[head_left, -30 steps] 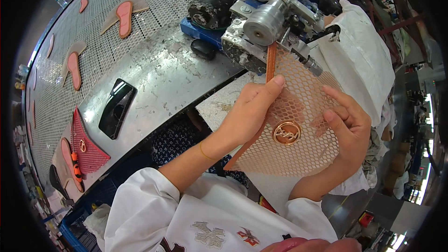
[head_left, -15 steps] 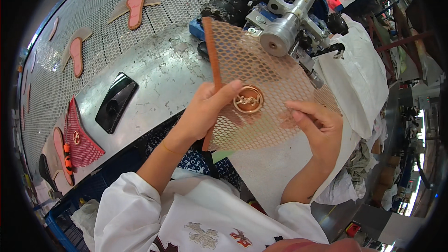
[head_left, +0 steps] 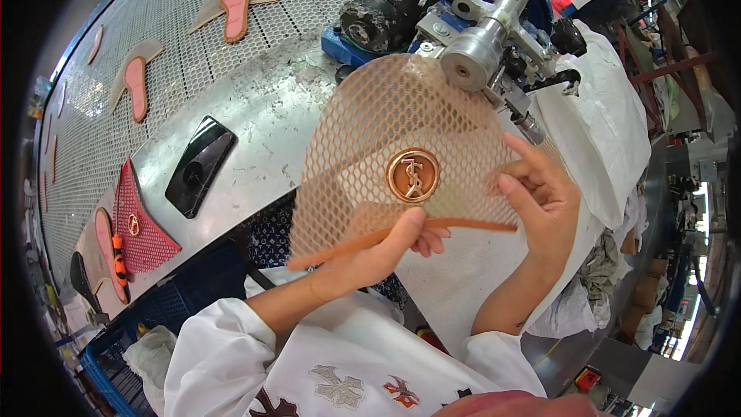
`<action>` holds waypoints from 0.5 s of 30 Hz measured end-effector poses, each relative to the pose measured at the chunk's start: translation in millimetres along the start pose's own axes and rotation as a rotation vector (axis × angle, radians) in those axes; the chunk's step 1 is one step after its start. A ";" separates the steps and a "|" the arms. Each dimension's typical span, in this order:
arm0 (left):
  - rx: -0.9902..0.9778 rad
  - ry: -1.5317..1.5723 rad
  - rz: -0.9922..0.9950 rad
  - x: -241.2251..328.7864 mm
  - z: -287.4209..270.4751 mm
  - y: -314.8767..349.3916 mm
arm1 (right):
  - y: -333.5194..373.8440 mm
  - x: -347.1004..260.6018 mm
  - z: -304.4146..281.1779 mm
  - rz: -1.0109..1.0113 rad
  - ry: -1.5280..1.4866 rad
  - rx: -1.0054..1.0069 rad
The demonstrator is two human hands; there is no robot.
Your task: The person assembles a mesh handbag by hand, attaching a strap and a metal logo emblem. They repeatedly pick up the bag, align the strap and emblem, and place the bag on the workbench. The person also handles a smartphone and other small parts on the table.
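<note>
A curved piece of beige mesh shoe upper [head_left: 340, 154] with an orange-brown bound edge hangs over the table in front of me. A round gold-rimmed emblem [head_left: 395, 176] with a brown centre sits in its middle. My left hand [head_left: 378, 251] is closed on the bound edge just below the emblem, thumb on top. Beside the mesh's right side is my right hand [head_left: 544, 197], its index finger raised and apart from the thumb, the other fingers curled. No grip on the mesh shows there. The mesh's far part lies close to the metal roller [head_left: 469, 62] of a machine.
Pink insoles [head_left: 236, 14] lie along a perforated conveyor. A black phone [head_left: 199, 166] rests on the metal table. Left of it are a red mesh piece [head_left: 147, 224] and an orange-handled tool [head_left: 119, 259]. White cloth [head_left: 598, 120] drapes at the right; a blue crate [head_left: 166, 297] stands below.
The mesh upper has turned so that its bound edge lies toward me instead of at the left. My left hand moved nearer and right with it; my right hand's fingers have spread.
</note>
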State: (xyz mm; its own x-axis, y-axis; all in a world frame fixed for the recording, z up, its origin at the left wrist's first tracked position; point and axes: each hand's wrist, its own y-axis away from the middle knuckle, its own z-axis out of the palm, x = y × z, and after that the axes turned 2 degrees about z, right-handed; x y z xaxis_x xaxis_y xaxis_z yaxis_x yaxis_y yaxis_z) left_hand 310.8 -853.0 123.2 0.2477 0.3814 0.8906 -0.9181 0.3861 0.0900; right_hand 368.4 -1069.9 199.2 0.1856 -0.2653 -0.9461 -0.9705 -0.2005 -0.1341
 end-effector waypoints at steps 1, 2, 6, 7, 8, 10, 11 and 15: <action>-0.012 0.009 0.035 -0.5 3.0 -2.4 | 1.0 0.2 -2.9 -0.006 0.004 0.011; -0.025 0.018 0.071 -0.9 5.0 -4.9 | 1.3 0.1 -3.7 -0.034 0.008 0.038; 0.038 0.108 0.141 -7.6 13.7 -11.9 | 3.4 -3.8 -5.4 -0.060 0.017 0.113; 0.053 0.129 0.149 -9.5 13.8 -13.5 | 3.2 -3.9 -5.6 -0.051 0.013 0.121; 0.068 0.151 0.157 -12.0 13.1 -15.1 | 3.1 -2.6 -5.3 -0.061 0.003 0.108; 0.084 0.209 0.178 -18.6 5.8 -17.1 | 3.4 -0.4 -4.0 -0.081 -0.010 0.085; 0.085 0.246 0.191 -22.5 -1.5 -18.3 | 3.9 -0.5 -1.9 -0.070 -0.006 0.073; 0.417 0.281 0.292 -3.3 -7.1 -23.2 | 5.7 2.5 9.0 -0.064 -0.032 -0.004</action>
State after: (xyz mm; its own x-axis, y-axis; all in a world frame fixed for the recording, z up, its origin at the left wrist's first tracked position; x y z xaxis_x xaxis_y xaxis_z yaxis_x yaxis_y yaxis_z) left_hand 333.5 -857.2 115.0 -0.0134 0.6526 0.7576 -0.9909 -0.1104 0.0776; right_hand 362.0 -1063.2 193.4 0.2426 -0.2219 -0.9444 -0.9560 -0.2203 -0.1938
